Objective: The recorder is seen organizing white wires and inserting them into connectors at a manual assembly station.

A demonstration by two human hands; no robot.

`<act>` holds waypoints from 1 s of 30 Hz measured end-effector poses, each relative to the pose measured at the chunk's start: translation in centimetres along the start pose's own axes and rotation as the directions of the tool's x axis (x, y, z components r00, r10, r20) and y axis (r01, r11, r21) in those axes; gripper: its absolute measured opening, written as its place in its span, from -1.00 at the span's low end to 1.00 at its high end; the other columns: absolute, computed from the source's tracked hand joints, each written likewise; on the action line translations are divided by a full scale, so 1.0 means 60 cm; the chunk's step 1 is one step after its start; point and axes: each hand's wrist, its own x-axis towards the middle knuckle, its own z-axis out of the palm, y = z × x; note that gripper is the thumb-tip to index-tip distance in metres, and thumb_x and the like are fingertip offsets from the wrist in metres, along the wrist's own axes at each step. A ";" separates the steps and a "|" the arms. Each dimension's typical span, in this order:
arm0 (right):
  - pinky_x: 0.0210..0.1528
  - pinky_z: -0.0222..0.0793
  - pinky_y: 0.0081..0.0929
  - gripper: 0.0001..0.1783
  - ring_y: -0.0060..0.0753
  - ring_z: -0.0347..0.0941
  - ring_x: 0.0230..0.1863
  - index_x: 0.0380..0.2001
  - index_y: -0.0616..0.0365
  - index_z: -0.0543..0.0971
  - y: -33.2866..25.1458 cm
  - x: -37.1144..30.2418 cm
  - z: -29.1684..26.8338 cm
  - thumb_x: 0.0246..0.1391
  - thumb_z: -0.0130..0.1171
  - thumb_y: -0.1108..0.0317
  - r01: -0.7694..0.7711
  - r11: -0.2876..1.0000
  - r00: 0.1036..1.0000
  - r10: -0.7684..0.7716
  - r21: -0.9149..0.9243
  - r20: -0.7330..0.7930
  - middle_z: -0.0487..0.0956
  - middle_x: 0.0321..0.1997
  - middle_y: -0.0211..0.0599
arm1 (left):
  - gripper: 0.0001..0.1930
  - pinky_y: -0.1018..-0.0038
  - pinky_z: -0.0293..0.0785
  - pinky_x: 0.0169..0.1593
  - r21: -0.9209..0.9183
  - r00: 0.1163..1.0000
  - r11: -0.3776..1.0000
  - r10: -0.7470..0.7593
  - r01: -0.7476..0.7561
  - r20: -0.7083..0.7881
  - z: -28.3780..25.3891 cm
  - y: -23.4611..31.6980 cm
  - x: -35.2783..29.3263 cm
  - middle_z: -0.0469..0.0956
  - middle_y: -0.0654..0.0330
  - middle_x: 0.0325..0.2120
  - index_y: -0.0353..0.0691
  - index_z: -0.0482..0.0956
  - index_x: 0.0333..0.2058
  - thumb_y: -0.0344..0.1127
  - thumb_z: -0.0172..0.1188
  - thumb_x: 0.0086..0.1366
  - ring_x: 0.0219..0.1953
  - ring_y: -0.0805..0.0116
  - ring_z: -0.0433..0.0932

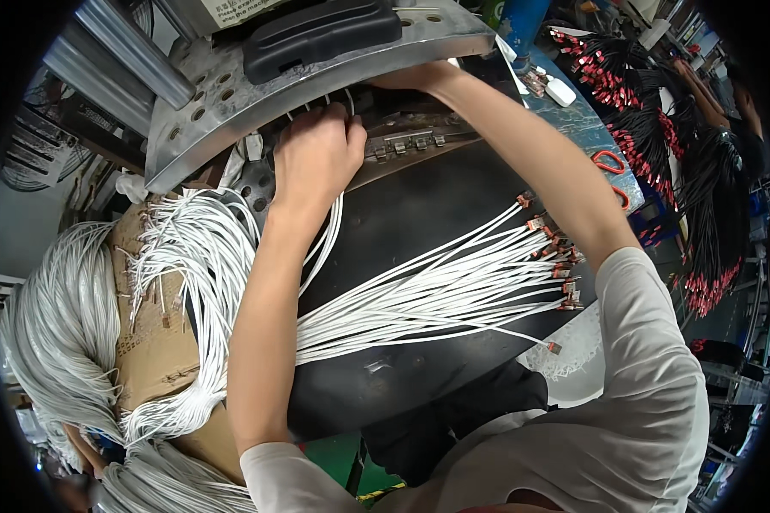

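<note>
My left hand [321,150] is closed around white cables [332,224] just under the front edge of a thick metal machine plate [316,73]. Short cable lengths poke up past its knuckles beneath the plate. My right hand [411,77] reaches in under the same plate, and its fingers are hidden there. Between my hands and the black work surface lies a metal fixture [411,145] with a row of small clips. A fanned bundle of white cables [428,291] rests on the black surface [411,201], with orange-and-metal connectors [565,272] at its right ends.
More white cables [201,231] drape over cardboard [158,342] at left, beside thick cable coils [60,316]. Red-handled scissors [609,162] lie on the blue table at right. Black cables with red ends [710,222] hang farther right. A black cover [325,38] sits on the plate.
</note>
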 end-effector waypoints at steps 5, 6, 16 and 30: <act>0.10 0.49 -0.19 -0.56 0.02 0.58 0.03 0.07 0.20 0.63 -0.101 0.018 -0.043 0.18 0.33 0.22 -0.201 0.979 0.971 0.202 -0.025 0.126 0.66 0.01 0.02 | -0.60 0.09 0.61 -0.16 0.162 0.986 0.986 -0.062 0.036 0.154 -0.085 0.068 0.010 0.66 -0.04 -0.35 -0.29 0.64 -0.12 -0.02 0.28 0.34 -0.28 -0.09 0.67; 0.13 0.48 -0.16 -0.52 0.08 0.57 0.08 0.09 0.21 0.61 -0.140 0.015 -0.064 0.18 0.35 0.19 -0.360 0.928 0.905 0.372 -0.095 0.208 0.65 0.06 0.06 | -0.57 0.10 0.60 -0.13 0.198 0.959 0.977 -0.133 0.084 0.250 -0.118 0.093 0.004 0.66 -0.05 -0.30 -0.29 0.64 -0.06 -0.01 0.29 0.34 -0.24 -0.10 0.67; 0.05 0.50 -0.24 -0.37 -0.25 0.57 0.02 0.34 0.25 0.38 -0.498 -0.452 -0.281 0.35 0.29 0.17 -0.982 -0.104 0.188 -0.418 0.158 0.889 0.61 0.09 -0.08 | -0.23 0.25 0.51 0.04 -0.634 0.646 -0.469 -0.161 0.615 0.746 -0.300 0.264 -0.526 0.62 -0.16 -0.04 -0.64 0.44 0.13 0.06 0.40 0.33 -0.05 0.08 0.63; 0.53 0.02 -0.17 -0.28 -0.17 0.22 0.48 0.41 0.17 0.31 -0.583 -0.705 -0.170 0.43 -0.22 -0.14 -0.324 -0.602 0.035 0.764 0.730 0.645 0.35 0.47 -0.23 | -0.47 0.28 0.33 0.36 -0.623 0.085 -0.382 -0.806 0.682 0.586 -0.218 0.265 -0.682 0.37 0.01 0.27 -0.36 0.17 0.38 -0.36 0.03 0.53 0.29 0.21 0.42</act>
